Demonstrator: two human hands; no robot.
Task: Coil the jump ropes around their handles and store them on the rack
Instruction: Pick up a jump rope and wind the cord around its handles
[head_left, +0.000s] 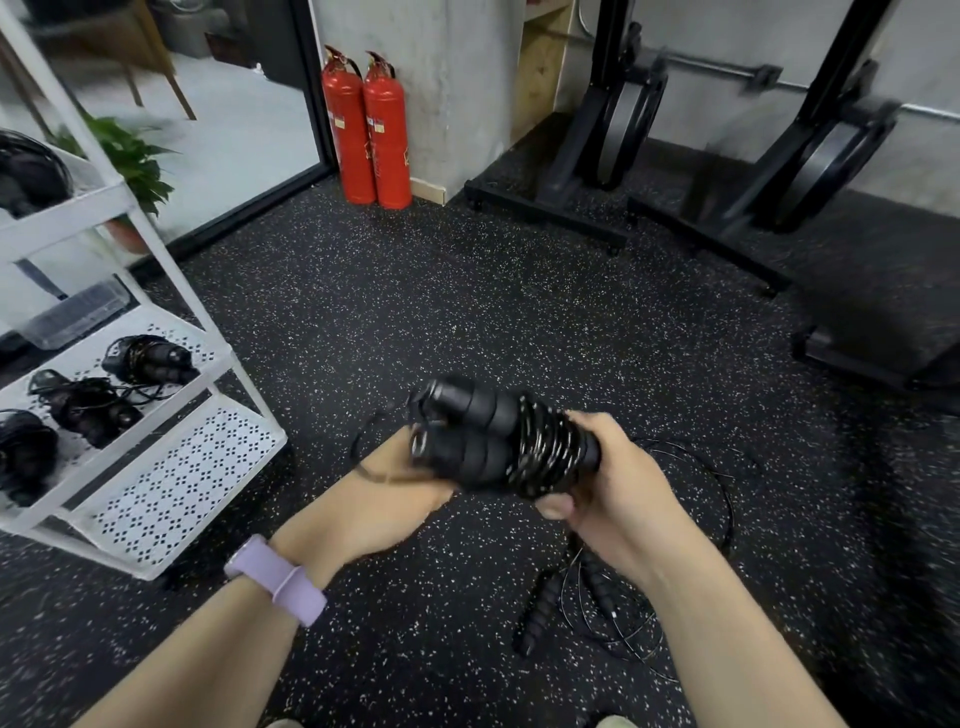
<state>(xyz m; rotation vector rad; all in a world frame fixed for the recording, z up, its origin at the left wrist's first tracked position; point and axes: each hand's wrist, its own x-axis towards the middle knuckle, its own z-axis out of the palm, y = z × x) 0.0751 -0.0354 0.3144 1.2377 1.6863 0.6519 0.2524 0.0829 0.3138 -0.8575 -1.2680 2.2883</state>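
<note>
Handles (470, 431) gripped by both hands' fingers (597, 431) — rack (171, 462) edge left.

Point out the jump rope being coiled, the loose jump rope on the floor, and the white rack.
jump rope being coiled (540, 447): head view, on the cord wraps around its paired handles.
loose jump rope (540, 603): head view, on one handle lying on the floor.
white rack (176, 478): head view, on its bare perforated bottom shelf.

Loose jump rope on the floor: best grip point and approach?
Grip the two foam handles together, from above. They lie nearly side by side on the floor, free of the slack cable loops, which are too thin and springy to hold.
</note>
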